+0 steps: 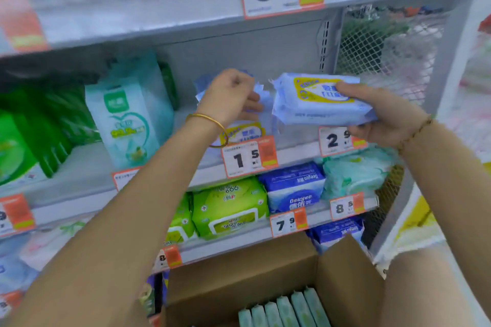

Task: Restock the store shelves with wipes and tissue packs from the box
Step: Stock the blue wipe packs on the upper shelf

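My right hand holds a light blue wipes pack with a yellow label, lying flat in the air in front of the middle shelf. My left hand is closed on the row of similar blue packs standing on that shelf, just left of the held pack. Below, an open cardboard box holds several pale green packs standing on edge.
Green and teal packs fill the middle shelf to the left. Lower shelves hold lime green, dark blue and mint packs. Price tags hang on the shelf edges. A white mesh side panel closes the right end.
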A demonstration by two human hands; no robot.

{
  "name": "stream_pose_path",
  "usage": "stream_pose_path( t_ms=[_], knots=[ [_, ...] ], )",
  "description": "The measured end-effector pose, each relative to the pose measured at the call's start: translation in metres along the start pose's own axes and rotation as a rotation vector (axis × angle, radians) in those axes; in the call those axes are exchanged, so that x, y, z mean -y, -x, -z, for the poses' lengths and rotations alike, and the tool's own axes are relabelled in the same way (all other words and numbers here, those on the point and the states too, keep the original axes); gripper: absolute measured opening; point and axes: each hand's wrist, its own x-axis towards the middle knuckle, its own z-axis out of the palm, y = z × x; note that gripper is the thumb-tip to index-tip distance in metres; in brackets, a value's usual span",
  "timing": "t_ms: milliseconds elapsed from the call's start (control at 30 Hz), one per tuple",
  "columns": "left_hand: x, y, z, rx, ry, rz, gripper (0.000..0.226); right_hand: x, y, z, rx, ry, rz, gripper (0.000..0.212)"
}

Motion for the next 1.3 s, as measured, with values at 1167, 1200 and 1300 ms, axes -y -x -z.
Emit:
stream_pose_path(
  t_ms=[1167,1200,1300],
  knots=[
    [0.062,-0.174,0.024,0.093,-1.142,0.09,0.047,0.003,-0.306,-0.09,-0.012,0.681,-0.051,0.039],
    [0.056,-0.169,0.026,0.092,-1.082,0.117,0.047,0.008,-0.297,-0.084,-0.044,0.687,-0.036,0.038],
    [0.036,-0.135,0.033,0.094,-0.973,0.072,0.042,0.027,-0.239,-0.065,-0.146,0.728,0.197,0.035]
  ],
)
